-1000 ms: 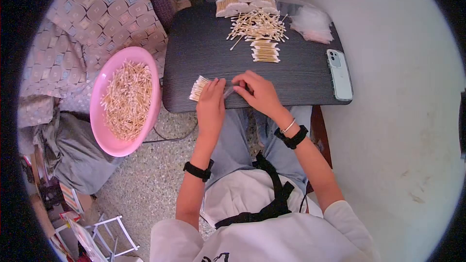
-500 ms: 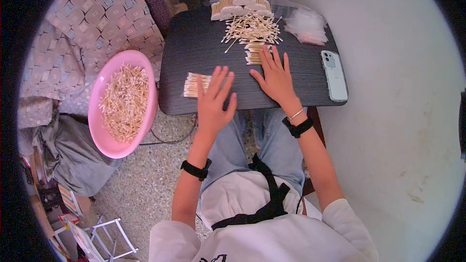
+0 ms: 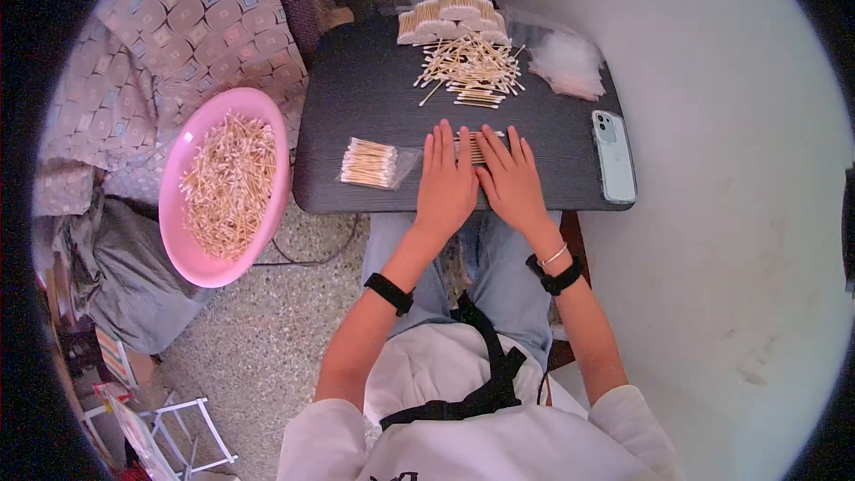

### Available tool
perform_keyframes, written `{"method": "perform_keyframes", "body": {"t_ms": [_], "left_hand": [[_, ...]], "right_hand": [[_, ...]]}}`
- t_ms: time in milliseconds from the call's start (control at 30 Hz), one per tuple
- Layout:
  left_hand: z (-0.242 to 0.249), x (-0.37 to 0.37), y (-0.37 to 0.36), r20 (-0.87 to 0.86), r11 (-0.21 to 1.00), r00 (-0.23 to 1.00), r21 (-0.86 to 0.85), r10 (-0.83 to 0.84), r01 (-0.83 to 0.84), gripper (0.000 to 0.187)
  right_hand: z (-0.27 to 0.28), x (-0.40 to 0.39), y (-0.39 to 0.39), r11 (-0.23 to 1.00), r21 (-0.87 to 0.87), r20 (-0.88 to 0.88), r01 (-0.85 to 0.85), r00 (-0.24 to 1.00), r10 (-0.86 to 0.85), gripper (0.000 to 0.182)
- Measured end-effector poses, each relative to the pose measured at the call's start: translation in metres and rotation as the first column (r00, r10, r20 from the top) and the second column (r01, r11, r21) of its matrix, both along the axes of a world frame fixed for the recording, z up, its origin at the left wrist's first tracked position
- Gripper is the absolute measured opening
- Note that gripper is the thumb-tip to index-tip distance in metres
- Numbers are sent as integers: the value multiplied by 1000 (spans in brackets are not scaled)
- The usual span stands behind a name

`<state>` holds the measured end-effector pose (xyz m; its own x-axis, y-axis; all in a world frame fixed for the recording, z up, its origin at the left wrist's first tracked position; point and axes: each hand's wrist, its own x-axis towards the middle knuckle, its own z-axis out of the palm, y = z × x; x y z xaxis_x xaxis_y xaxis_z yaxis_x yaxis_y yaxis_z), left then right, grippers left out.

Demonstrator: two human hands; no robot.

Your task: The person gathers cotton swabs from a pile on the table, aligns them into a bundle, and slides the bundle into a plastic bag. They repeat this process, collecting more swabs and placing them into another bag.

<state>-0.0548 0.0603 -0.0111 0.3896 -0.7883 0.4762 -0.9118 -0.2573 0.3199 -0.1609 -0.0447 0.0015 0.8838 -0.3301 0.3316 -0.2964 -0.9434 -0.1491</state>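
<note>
Both my hands rest flat near the middle of the dark table, side by side, over a small row of cotton swabs [image 3: 477, 150] that shows between the fingers. My left hand [image 3: 447, 183] lies at the row's left end, fingers stretched forward. At its right end is my right hand [image 3: 512, 180], fingers slightly spread. To the left lies a clear bag of swabs [image 3: 369, 163], lined up side by side. Beyond my hands is a loose heap of swabs [image 3: 470, 64], with stacked swab packs [image 3: 458, 5] behind it.
A pink basin [image 3: 169, 205] full of swabs stands left of the dark table [image 3: 356, 98]. Empty clear bags [image 3: 568, 64] lie at the table's back right. A phone [image 3: 614, 157] lies by the right edge, near the wall [image 3: 721, 169].
My left hand has moved right, away from the bagged swabs. My right hand has drawn back toward me, and a small row of swabs now lies nearer, apart from the heap.
</note>
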Motion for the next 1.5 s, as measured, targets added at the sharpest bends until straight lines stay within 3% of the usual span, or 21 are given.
{"method": "perform_keyframes", "body": {"t_ms": [100,367,467,667,800,967,1200,1367,1500], "left_hand": [[-6,0,-4,10,1000,1000,25,-3,3,57],[-8,3,-4,73,999,997,49,-12,9,53],[-14,6,-5,33,1000,999,-24,4,-4,47],[-2,8,8,-83,999,995,19,-48,50,38],[5,7,10,-28,997,997,-29,-73,72,36],[11,5,9,99,998,993,-16,-59,61,36],[9,2,6,194,988,980,157,-40,9,28],[14,3,3,278,963,959,268,-61,-16,23],[11,7,6,295,983,952,184,-79,24,20]], "right_hand": [[-2,0,-1,993,111,49,-36,998,30,52],[-3,1,-1,993,108,113,-57,993,45,47],[-3,-1,-2,992,112,122,-55,992,41,42],[0,-5,4,998,56,152,-37,988,28,39],[16,-2,11,999,16,84,-29,996,27,36],[13,4,12,986,-165,64,-27,997,38,23],[7,7,10,968,-249,17,-21,1000,26,15],[8,7,7,973,-227,-6,-49,999,49,15],[12,5,7,982,-180,-62,-60,997,50,14]]}}
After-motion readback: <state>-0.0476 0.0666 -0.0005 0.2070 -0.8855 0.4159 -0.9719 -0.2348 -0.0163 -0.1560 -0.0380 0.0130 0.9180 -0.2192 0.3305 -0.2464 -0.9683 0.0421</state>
